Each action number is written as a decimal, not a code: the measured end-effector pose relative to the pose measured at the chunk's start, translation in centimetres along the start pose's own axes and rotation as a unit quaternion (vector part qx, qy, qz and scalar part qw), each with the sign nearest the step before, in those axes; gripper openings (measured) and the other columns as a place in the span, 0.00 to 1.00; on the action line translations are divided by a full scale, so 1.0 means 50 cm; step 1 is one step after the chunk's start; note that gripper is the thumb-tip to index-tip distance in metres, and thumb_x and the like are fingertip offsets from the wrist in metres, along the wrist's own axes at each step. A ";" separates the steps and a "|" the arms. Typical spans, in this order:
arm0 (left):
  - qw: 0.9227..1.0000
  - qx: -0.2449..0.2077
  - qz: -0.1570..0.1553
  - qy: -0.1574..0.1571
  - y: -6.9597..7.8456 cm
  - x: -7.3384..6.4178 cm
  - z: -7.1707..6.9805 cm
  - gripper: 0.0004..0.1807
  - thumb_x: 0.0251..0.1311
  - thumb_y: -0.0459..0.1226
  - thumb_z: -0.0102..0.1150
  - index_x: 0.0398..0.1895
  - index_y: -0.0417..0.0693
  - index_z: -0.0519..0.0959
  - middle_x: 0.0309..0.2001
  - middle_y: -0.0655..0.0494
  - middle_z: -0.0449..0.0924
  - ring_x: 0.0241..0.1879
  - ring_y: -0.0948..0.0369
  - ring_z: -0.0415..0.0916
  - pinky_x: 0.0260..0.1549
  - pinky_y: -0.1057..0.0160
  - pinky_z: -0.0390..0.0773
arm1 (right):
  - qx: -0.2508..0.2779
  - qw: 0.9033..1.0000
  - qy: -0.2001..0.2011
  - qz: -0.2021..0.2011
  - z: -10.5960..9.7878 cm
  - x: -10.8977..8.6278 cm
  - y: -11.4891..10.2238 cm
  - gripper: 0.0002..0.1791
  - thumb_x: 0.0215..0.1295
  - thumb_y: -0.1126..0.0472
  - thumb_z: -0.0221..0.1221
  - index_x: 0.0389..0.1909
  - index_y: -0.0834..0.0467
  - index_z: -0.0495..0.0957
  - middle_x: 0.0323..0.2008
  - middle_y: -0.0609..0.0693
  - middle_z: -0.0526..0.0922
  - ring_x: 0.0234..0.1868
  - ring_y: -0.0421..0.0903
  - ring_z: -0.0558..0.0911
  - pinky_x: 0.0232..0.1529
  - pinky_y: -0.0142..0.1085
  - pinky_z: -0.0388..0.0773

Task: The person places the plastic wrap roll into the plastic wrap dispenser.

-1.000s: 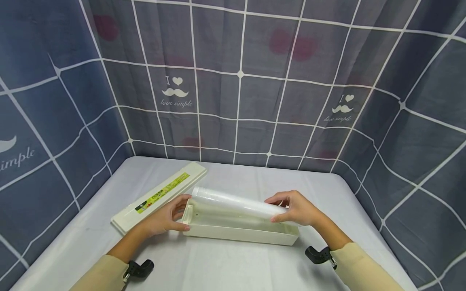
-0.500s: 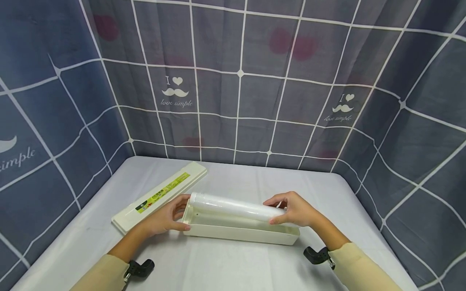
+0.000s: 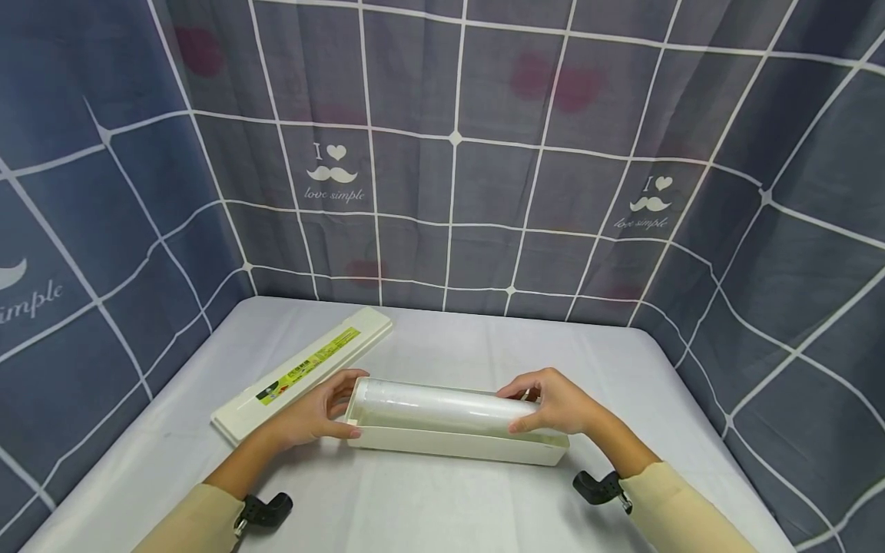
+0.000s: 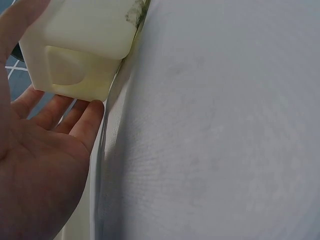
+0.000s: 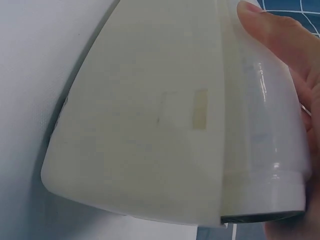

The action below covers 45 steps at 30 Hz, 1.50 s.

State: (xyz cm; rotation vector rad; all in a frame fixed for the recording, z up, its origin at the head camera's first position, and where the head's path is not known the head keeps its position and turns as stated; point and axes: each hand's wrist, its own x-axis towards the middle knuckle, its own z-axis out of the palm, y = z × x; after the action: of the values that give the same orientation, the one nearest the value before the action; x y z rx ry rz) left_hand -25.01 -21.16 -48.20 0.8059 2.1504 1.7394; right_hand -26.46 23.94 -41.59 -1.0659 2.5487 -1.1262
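A roll of clear plastic wrap (image 3: 435, 407) lies lengthwise in a long cream box (image 3: 456, 444), its left end down inside the walls. Around the roll's right end my right hand (image 3: 556, 403) curls, thumb on the near side and fingers behind. In the right wrist view that end of the roll (image 5: 270, 150) still stands above the box rim. My left hand (image 3: 314, 411) grips the left end of the box, thumb at the front corner and fingers at the back. The left wrist view shows the fingertips against the box's end wall (image 4: 80, 75).
Behind my left hand, the cream lid (image 3: 304, 369) with a green and yellow label lies slantwise on the white-covered table (image 3: 442, 507). Dark checked curtains (image 3: 415, 177) enclose the table at the back and sides.
The roll's left end has sunk from above the box to inside it. My right hand has moved slightly left and down with the roll. The left hand and lid have stayed put.
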 end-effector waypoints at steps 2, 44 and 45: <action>1.000 0.000 -0.002 0.000 0.001 -0.001 0.000 0.52 0.50 0.29 0.77 0.76 0.33 0.55 0.70 0.39 0.66 0.64 0.74 0.70 0.63 0.78 0.71 | -0.002 1.000 -0.002 -0.003 0.001 0.000 0.000 0.25 0.48 0.52 0.80 0.49 0.51 0.89 0.44 0.45 0.91 0.38 0.42 0.84 0.39 0.34 0.80; 1.000 -0.011 -0.003 -0.008 0.008 0.003 0.003 0.51 0.50 0.27 0.76 0.76 0.35 0.56 0.71 0.34 0.64 0.65 0.71 0.70 0.64 0.77 0.71 | -0.029 0.999 -0.032 -0.006 0.007 0.021 -0.013 0.26 0.49 0.50 0.80 0.50 0.51 0.89 0.44 0.44 0.91 0.38 0.36 0.86 0.40 0.34 0.85; 1.000 -0.012 -0.002 -0.008 0.008 0.003 0.003 0.51 0.50 0.27 0.76 0.76 0.36 0.56 0.71 0.34 0.64 0.65 0.71 0.70 0.64 0.77 0.71 | -0.031 0.999 -0.031 -0.004 0.007 0.022 -0.013 0.26 0.49 0.50 0.80 0.50 0.51 0.89 0.44 0.43 0.91 0.38 0.35 0.86 0.40 0.34 0.85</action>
State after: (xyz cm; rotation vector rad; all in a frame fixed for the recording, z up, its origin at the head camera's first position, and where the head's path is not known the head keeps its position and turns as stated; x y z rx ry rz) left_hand -24.95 -20.92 -47.82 0.8059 2.1144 1.7482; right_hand -26.77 22.73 -41.25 -1.1075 2.5489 -1.0050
